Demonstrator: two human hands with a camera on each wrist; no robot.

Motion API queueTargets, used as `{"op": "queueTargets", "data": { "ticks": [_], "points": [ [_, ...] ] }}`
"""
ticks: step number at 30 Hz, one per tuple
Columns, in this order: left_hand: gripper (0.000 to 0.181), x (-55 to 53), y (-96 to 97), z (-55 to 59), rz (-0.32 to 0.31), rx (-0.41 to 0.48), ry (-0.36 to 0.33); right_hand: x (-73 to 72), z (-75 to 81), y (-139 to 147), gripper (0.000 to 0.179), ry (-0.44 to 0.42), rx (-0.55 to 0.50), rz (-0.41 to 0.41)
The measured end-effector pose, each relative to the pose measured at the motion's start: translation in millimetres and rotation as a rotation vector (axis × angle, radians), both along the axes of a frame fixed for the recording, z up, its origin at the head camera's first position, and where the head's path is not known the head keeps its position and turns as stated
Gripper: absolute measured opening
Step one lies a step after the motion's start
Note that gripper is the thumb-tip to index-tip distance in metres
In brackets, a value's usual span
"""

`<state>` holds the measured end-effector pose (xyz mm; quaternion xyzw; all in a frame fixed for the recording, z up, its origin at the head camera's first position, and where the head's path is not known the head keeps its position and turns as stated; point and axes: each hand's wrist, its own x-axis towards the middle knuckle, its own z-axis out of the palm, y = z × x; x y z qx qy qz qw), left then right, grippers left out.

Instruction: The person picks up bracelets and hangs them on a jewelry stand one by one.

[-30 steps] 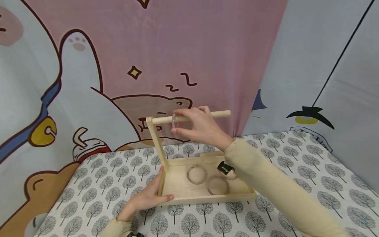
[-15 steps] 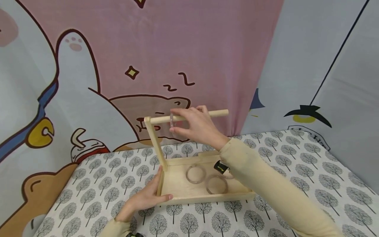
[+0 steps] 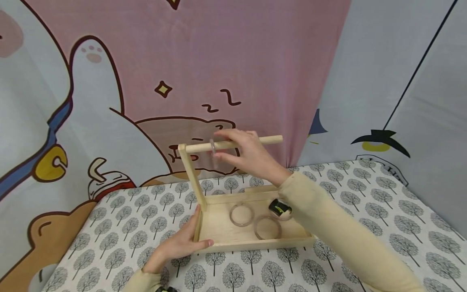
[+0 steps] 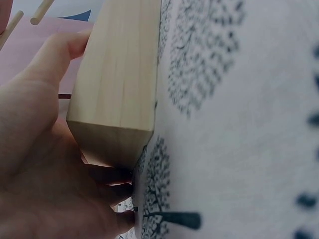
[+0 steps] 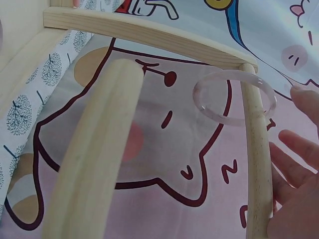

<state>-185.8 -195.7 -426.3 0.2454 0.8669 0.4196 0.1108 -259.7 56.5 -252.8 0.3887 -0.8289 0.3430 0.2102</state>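
Observation:
A pale translucent bangle (image 3: 213, 146) hangs around the horizontal rod of a wooden stand (image 3: 189, 174). My right hand (image 3: 248, 153) is beside it at the rod, thumb and fingers spread. In the right wrist view, clear space separates the bangle (image 5: 199, 102) from the fingertips (image 5: 301, 97). My left hand (image 3: 182, 241) grips the left end of the stand's tray base, thumb over the front edge. The left wrist view has this hand (image 4: 45, 129) wrapped about the corner of the base (image 4: 119, 69). In the tray lie more bangles (image 3: 251, 221), one partly hidden by the right wrist.
The tray stands on a cloth (image 3: 233, 275) printed with trees. A cartoon curtain (image 3: 277, 61) hangs close behind the rod. In the right wrist view a second, thicker-looking wooden rod (image 5: 94, 149) crosses the foreground. A flat wooden piece (image 3: 259, 189) lies along the tray's back edge.
The right hand's fingers have parted from the bangle and drawn slightly back to the right, leaving it hanging on the rod. The left hand keeps its place on the tray.

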Motion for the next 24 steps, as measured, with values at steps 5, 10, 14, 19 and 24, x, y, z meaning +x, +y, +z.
{"op": "queueTargets", "data": {
  "ticks": [5,10,14,19,24],
  "points": [
    [0.112,-1.0,0.8,0.2,-0.006,0.002,0.002,1.4,-2.2,6.4,0.047,0.001,-0.072,0.06],
    [0.111,-1.2,2.3,0.1,-0.011,0.013,0.004,3.5,-5.5,14.4,0.044,-0.009,-0.118,0.083],
    [0.111,-0.9,2.6,-0.1,-0.023,0.025,0.013,7.2,-6.4,20.2,0.043,-0.02,-0.145,0.09],
    [0.11,-0.6,1.6,-0.2,-0.018,0.015,0.007,12.3,-6.6,26.8,0.04,-0.037,-0.181,0.108],
    [0.111,0.0,1.2,0.2,-0.02,0.019,-0.001,15.2,-9.0,33.1,0.038,-0.032,-0.173,0.103]
  ]
}}
